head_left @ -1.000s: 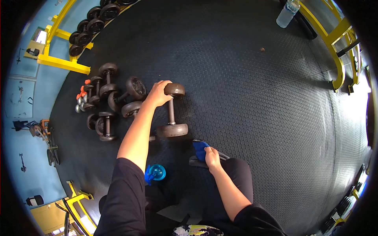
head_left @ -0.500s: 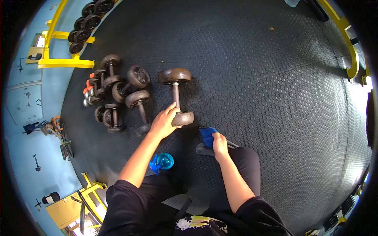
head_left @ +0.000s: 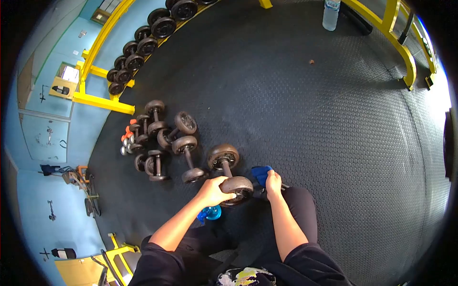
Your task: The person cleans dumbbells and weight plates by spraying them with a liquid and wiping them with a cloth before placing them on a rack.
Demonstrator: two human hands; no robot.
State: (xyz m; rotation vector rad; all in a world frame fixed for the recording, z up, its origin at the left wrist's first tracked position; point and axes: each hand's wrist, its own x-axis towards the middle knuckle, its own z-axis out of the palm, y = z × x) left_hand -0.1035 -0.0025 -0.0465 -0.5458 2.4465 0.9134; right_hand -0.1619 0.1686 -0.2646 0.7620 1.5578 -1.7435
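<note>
My left hand (head_left: 213,192) is closed around the near end of a brown, worn dumbbell (head_left: 237,187), its thumb on the end face of the round weight. The dumbbell's far weight points away from me, and its near end looks raised. In my right hand (head_left: 273,184), beside my knee, is a bunched blue cloth (head_left: 260,173), held by closed fingers. A clear blue bottle (head_left: 213,212) is on the floor below my left wrist, partly covered by the forearm.
Several dumbbells (head_left: 189,159) lie grouped on the black rubber floor (head_left: 305,109) to the left. A yellow rack (head_left: 102,102) with more dumbbells stands at upper left. At upper right are a water bottle (head_left: 330,18) and a yellow frame (head_left: 405,59).
The dumbbell under my left hand has come nearer to me, and my hand has shifted onto its near weight. My right hand keeps the cloth. The view has tilted upward.
</note>
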